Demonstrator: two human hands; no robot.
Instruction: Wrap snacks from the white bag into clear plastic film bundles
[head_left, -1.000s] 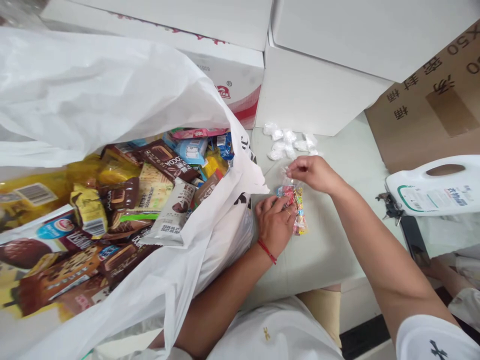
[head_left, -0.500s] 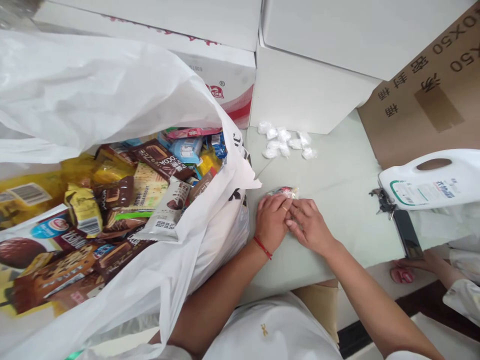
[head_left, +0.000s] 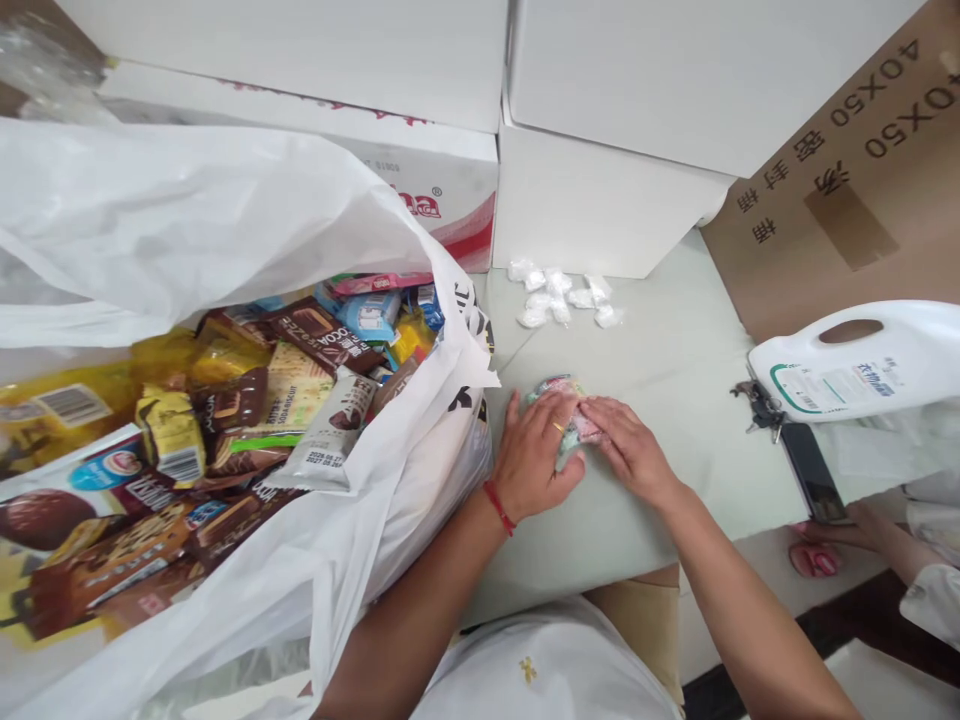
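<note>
A small, crinkled packet in pink and green [head_left: 586,430] lies on the pale tabletop [head_left: 675,380], partly covered by my fingers. Across its left side rests my left hand [head_left: 534,452], palm down, thumb apart and fingers stretched out; it wears a ring and a red wrist string. From the right, my right hand [head_left: 631,448] lays its extended fingers on the packet's edge. What the packet contains is hidden. Beyond the hands, several small white bundles in clear wrap [head_left: 559,295] are grouped near the white boxes.
To the left a large white plastic bag [head_left: 397,530] gapes, full of wrapped snacks [head_left: 322,335]. White boxes [head_left: 585,200] stand behind. On the right are a brown carton [head_left: 847,200], a white jug [head_left: 847,370], keys [head_left: 757,405] and a phone [head_left: 811,470] near another person's hand [head_left: 877,530].
My hands have spread apart from their overlapped position, with the left lower and to the left. More of the colourful packet shows between them. The camera view has shifted slightly.
</note>
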